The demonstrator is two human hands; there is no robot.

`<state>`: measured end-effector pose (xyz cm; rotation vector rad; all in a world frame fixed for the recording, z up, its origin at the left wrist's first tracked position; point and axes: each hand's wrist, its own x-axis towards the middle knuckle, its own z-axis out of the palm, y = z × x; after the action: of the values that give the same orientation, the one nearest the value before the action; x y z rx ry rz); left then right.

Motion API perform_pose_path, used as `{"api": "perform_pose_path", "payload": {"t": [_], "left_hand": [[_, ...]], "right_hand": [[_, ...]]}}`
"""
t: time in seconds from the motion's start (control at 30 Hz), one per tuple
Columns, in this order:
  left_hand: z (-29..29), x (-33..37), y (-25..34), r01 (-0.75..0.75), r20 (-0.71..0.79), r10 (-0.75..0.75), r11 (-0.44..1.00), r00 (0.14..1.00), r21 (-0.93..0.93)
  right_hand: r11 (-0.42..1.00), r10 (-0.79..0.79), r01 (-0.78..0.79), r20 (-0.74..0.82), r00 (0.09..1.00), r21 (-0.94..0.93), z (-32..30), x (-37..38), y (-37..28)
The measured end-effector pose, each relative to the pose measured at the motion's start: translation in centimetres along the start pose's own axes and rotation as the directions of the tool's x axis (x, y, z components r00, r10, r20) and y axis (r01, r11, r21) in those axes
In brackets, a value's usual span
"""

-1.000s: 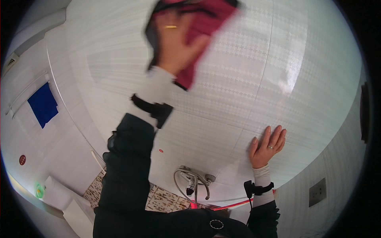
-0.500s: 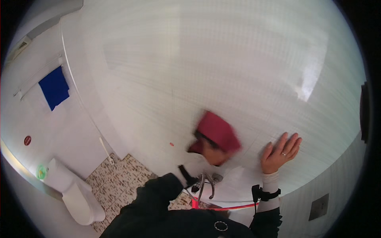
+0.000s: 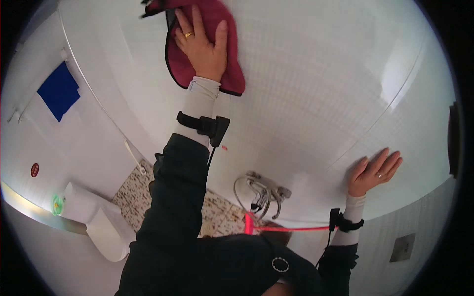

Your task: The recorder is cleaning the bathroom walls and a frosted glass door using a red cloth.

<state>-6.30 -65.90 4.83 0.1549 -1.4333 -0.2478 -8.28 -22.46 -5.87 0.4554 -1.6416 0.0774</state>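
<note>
With left grip (image 3: 203,52) spread apart, presses maroon cloth (image 3: 231,64) to white wall (image 3: 306,89) at far left; with right grip (image 3: 374,172), fingers slightly apart, touches it at near right, right of metal tap (image 3: 267,185).

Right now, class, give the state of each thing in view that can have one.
Red cloth: spread against wall
Left grip: open, flat on the red cloth
Right grip: open, against wall
Blue cloth: hanging
Toilet lid: seemingly down
Shower hose: looped
Tap: on or off unclear
</note>
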Motion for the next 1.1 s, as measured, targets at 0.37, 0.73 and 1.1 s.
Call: {"api": "perform_pose_path", "payload": {"t": [0.37, 0.73, 1.1], "left_hand": [[-7.8, -35.1, 4.5, 0.02, 0.645, 0.279, 0.91, 0.711, -0.415], [-7.4, -33.8, -15.3, 0.584, 0.342, -0.618, 0.785, 0.708, 0.208], [-12.3, -37.8, -6.9, 0.729, 0.879, -0.031, 0.545, -0.476, 0.414]], "right_hand": [[0.998, -0.061, 0.06, -0.087, 0.994, -0.014, -0.2, 1.0, -0.1], [0.994, -0.101, 0.1, -0.013, 0.995, -0.043, 0.6, 0.3, -0.7], [0.996, -0.063, 0.064, 0.023, 0.998, -0.067, 0.2, 0.3, -1.0]]}}
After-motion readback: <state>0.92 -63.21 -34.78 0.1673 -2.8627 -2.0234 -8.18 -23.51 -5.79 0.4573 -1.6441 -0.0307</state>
